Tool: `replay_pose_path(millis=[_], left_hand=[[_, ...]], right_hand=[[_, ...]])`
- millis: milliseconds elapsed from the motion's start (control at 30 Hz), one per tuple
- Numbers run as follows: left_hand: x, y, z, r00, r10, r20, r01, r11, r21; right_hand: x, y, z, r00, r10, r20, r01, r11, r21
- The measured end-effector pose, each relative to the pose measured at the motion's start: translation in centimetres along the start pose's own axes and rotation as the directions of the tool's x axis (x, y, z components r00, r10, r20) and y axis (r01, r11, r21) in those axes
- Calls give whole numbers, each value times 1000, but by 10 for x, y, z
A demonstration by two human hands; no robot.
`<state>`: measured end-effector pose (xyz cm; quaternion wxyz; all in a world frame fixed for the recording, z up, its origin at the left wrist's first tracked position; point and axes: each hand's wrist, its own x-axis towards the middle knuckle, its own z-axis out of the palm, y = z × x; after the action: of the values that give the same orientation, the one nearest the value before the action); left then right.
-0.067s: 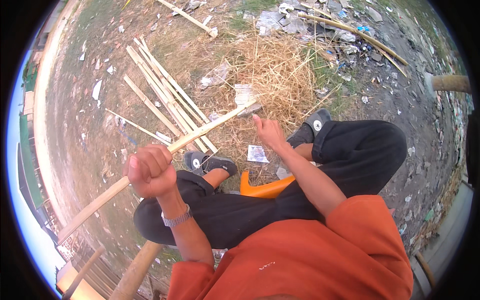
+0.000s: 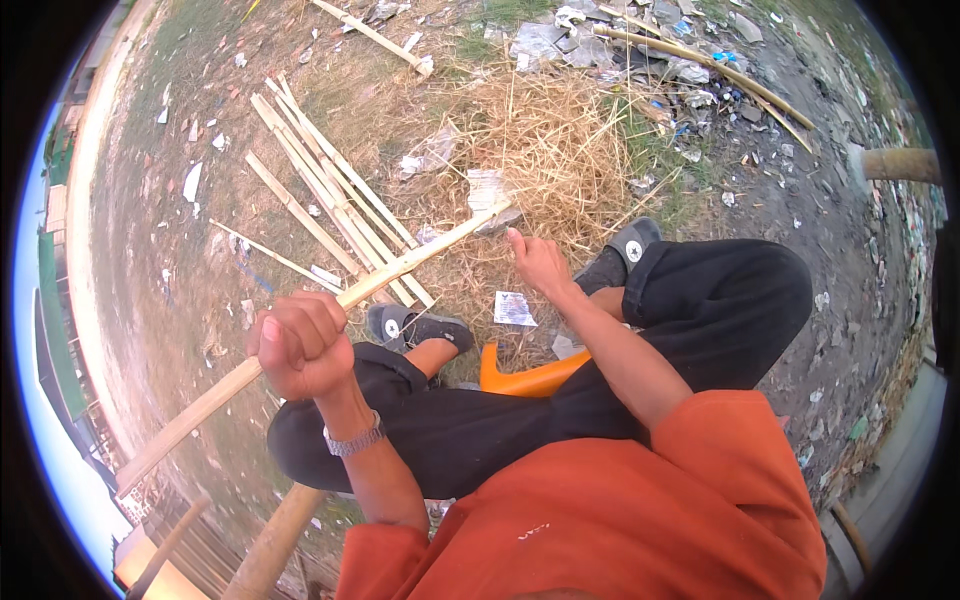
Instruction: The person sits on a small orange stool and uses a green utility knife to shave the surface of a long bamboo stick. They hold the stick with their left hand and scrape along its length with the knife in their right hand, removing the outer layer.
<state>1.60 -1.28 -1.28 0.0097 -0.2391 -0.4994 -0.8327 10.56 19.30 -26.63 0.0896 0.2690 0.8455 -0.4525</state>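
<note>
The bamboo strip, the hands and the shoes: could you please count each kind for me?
Hands: 2, left hand and right hand
Held bamboo strip: 1
Shoes: 2, left shoe and right shoe
Total: 5

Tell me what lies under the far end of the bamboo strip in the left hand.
The bamboo strip, gripped by the left hand, ends over dry straw and a crumpled paper scrap. The ground directly beneath its tip is covered.
</note>
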Motion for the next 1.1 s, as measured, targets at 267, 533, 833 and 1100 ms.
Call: replay_pose_path(millis=[267,533,833,1100], left_hand=[[10,-3,-9,965,-8,-262,-3,999,-42],[6,-1,-19,967,-25,-254,21,1000,-19],[7,-1,-10,960,-24,-279,21,1000,-14],[8,2,-8,965,-35,-259,35,999,-4]], right_hand=[[-32,-61,-16,980,-103,171,80,987,136],[-24,-49,-6,993,-105,58,105,994,0],[-14,-28,-8,990,95,101,-101,994,53],[-4,-23,-2,977,179,118,-175,983,-48]])
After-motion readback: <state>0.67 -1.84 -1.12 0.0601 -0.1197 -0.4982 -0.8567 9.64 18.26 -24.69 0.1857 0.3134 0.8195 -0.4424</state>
